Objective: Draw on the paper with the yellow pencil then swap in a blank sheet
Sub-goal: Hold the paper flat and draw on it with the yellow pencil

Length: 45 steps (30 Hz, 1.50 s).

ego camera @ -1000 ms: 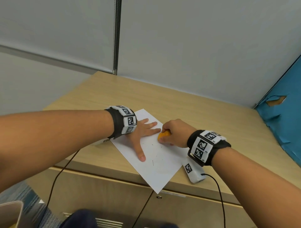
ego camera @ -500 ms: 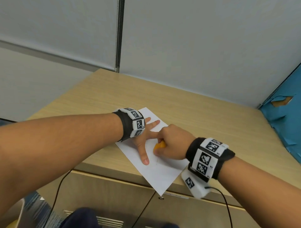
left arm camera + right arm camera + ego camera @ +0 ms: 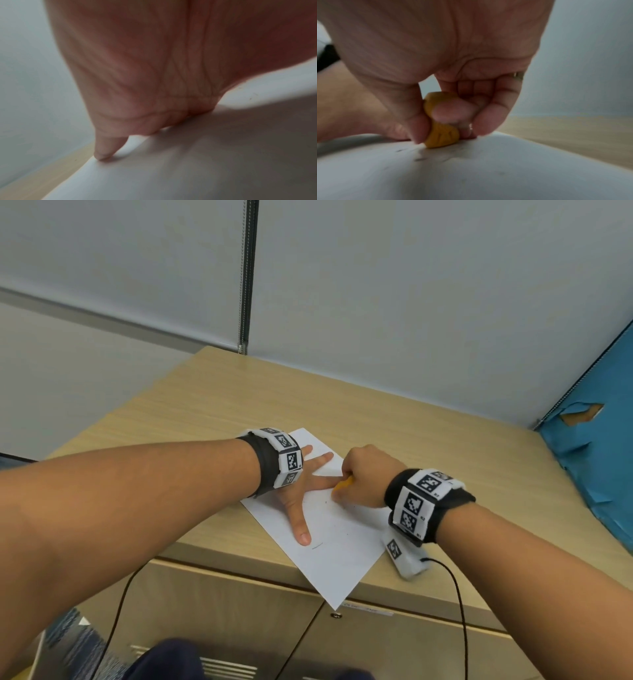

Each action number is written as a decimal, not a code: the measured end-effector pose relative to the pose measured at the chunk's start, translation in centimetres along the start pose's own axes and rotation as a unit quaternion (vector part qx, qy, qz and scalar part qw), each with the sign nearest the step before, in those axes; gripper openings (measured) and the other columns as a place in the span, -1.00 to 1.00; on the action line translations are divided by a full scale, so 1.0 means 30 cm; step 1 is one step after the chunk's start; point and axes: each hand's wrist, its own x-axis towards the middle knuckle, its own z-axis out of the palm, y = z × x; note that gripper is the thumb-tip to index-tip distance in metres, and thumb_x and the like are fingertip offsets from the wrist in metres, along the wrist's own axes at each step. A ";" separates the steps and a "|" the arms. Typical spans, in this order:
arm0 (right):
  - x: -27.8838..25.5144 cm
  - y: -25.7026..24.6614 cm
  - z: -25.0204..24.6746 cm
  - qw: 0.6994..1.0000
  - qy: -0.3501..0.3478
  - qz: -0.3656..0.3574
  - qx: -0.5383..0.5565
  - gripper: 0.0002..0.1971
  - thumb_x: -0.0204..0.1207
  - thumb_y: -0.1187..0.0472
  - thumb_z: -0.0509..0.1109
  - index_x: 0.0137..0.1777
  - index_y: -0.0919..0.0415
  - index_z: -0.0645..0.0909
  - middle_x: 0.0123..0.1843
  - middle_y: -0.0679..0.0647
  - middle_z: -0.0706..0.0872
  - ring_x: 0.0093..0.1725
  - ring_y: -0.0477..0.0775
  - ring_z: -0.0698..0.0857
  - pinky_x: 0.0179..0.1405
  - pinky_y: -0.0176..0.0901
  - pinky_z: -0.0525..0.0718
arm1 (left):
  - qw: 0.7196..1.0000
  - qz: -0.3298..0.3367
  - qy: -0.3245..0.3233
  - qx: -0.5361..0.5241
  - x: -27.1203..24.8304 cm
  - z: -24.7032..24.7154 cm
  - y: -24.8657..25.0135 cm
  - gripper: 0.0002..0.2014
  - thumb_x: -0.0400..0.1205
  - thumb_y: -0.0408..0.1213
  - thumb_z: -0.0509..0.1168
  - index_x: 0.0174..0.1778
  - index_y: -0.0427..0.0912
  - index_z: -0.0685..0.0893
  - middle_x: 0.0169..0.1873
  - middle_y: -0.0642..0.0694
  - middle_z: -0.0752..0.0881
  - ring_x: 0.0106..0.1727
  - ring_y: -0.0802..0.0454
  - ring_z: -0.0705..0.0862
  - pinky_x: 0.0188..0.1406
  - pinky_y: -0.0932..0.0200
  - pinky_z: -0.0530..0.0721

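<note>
A white sheet of paper (image 3: 337, 546) lies slanted on the wooden cabinet top, one corner past the front edge, with faint pencil marks (image 3: 419, 159) on it. My left hand (image 3: 301, 487) lies flat on the paper (image 3: 171, 175) with its fingers spread. My right hand (image 3: 364, 477) grips a short yellow pencil (image 3: 343, 483) between thumb and curled fingers; the yellow pencil (image 3: 442, 136) touches the sheet (image 3: 488, 175) just right of the left hand's fingers.
The wooden cabinet top (image 3: 428, 440) runs back to a grey wall. A torn blue panel (image 3: 596, 453) stands at the right. A small white device with a black cable (image 3: 407, 559) lies near the front edge by my right wrist. Cabinet doors (image 3: 239, 611) are below.
My right hand has slid the yellow pencil left and back across the paper, closer to the left hand's fingers. The left hand stays flat on the sheet.
</note>
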 end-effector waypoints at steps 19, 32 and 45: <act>-0.008 -0.026 0.011 0.999 -0.010 -0.036 0.030 -0.72 0.45 -0.05 0.53 -0.32 0.13 0.65 -0.37 0.00 0.66 -0.30 0.11 0.70 -0.34 -0.08 0.66 | 1.000 0.002 0.014 0.010 0.015 0.016 -0.014 0.31 0.09 0.68 0.33 0.57 0.54 -0.41 0.62 0.06 -0.61 0.68 -0.31 -0.48 0.48 -0.65 -0.30; -0.043 -0.017 0.009 0.995 -0.074 -0.059 0.044 -0.71 0.44 -0.08 0.62 -0.31 0.09 0.69 -0.45 -0.10 0.63 -0.45 -0.11 0.59 -0.39 -0.21 0.55 | 1.000 -0.007 0.017 -0.011 0.005 0.012 -0.013 0.30 0.12 0.61 0.42 0.48 0.64 -0.47 0.64 0.00 -0.60 0.68 -0.40 -0.45 0.57 -0.61 -0.22; -0.035 0.017 0.019 0.999 -0.019 -0.012 0.048 -0.69 0.40 -0.04 0.57 -0.31 0.21 0.69 -0.39 0.02 0.63 -0.36 0.10 0.61 -0.38 -0.11 0.54 | 1.000 -0.007 0.016 -0.012 0.005 0.010 -0.007 0.32 0.12 0.62 0.41 0.46 0.61 -0.55 0.63 0.03 -0.61 0.68 -0.37 -0.46 0.51 -0.65 -0.25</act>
